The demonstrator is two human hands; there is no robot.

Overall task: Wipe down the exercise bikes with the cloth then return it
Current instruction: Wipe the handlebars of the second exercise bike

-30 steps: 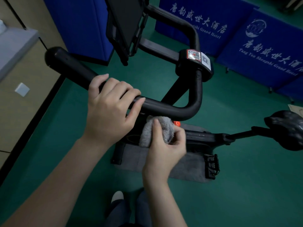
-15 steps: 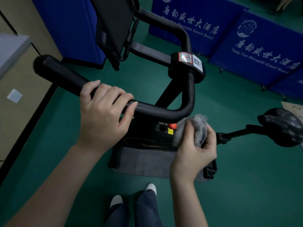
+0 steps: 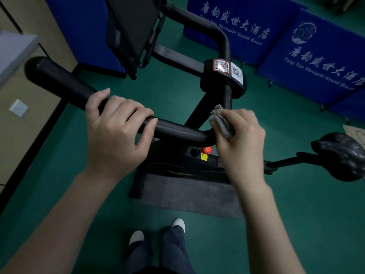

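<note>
A black exercise bike stands below me, its curved handlebar [image 3: 65, 84] running from upper left to a bend at centre. My left hand [image 3: 116, 133] grips the near handlebar tube, fingers curled over it. My right hand [image 3: 240, 139] holds a bunched grey cloth [image 3: 221, 122] and presses it against the handlebar bend, just below the clamp block with QR stickers [image 3: 223, 73]. The black saddle [image 3: 339, 155] sticks out at the right. A dark console screen [image 3: 134, 26] sits at the top.
Blue folding screens with white lettering [image 3: 320, 56] line the back and right. A beige wall with a white switch plate [image 3: 18, 108] runs along the left. A grey mat [image 3: 189, 194] lies under the bike on green floor. My shoes [image 3: 158, 230] show below.
My right hand has carried the cloth from under the handlebar near the frame, rightward and up to the handlebar bend. My left hand has kept its grip on the tube.
</note>
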